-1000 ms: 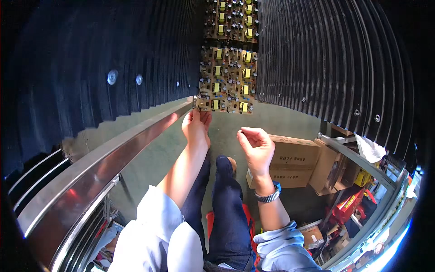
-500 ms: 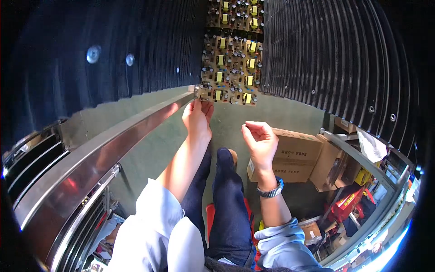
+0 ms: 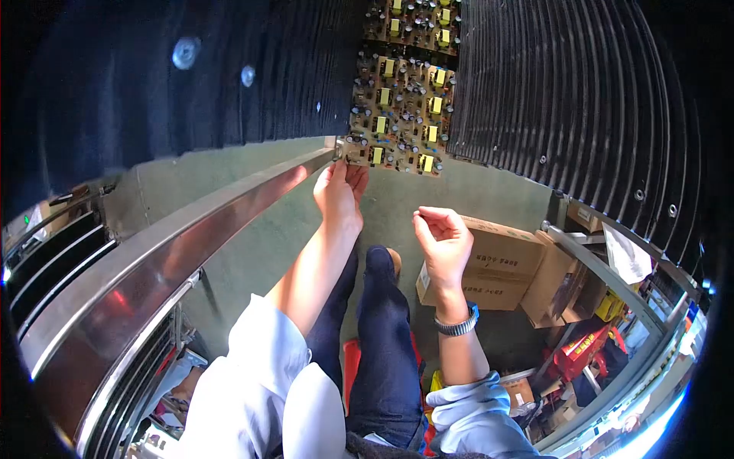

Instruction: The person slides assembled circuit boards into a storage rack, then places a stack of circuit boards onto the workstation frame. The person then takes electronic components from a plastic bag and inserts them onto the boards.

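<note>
A tan circuit board panel (image 3: 405,115) with yellow transformers and many small parts reaches out between two black ribbed walls. My left hand (image 3: 339,200) is at its near left corner, thumb and fingers closed on the board's edge; the fingertips are partly hidden beneath it. Lower and to the right, my right hand (image 3: 447,249) hovers apart from the board, thumb and forefinger pinched together. Whatever lies between those fingertips, if anything, is too small to make out. Behind the near panel lies a second circuit board (image 3: 417,27).
Black ribbed walls (image 3: 252,115) (image 3: 566,99) flank the boards. A metal rail (image 3: 222,203) runs along the left. On the right, cardboard boxes (image 3: 497,264) stand on the floor beside a metal frame (image 3: 604,260), with a red bag (image 3: 585,352) lower down. A red stool (image 3: 352,367) is beneath me.
The view has shifted slightly, so the boards and walls sit a little farther right. My left hand stays at the board's corner, and my right hand keeps its pinch almost in place.
</note>
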Available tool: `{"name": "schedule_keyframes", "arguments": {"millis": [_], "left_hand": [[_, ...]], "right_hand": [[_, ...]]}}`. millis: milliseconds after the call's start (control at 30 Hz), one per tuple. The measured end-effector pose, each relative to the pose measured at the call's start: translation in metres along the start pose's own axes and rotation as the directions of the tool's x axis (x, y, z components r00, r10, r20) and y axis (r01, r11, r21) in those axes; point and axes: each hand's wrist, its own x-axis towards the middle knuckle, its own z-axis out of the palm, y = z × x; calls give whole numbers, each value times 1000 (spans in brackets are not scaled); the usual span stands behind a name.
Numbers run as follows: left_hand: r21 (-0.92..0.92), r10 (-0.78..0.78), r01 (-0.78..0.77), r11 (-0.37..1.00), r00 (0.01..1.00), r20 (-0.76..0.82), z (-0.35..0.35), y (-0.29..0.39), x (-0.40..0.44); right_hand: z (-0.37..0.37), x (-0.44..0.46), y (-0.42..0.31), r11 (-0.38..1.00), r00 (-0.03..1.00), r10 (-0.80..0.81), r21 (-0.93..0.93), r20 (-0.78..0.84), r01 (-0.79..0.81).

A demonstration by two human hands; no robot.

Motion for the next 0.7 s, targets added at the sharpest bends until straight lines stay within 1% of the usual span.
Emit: {"name": "schedule_keyframes", "arguments": {"millis": [167,267,367,567,700], "left_hand": [[-47,-3,4,999,1000,26,-3,0,1],[-43,25,-24,999,1000,18,-1,0,-2],[-47,21,-19,999,999,35,-1,0,-3],[-51,26,-24,998,998,49,-5,-3,1],[-33,16,-15,999,999,28,-3,-2,0]], "right_hand": [[-1,0,2,1000,1000,4,-4,-2,-4],[0,0,2,1000,1000,7,7,7,-7],[1,0,1,1000,1000,14,-6,12,-14],[4,1,1,1000,1000,2,26,21,-2],[6,1,-1,999,1000,1,35,17,-2]]}}
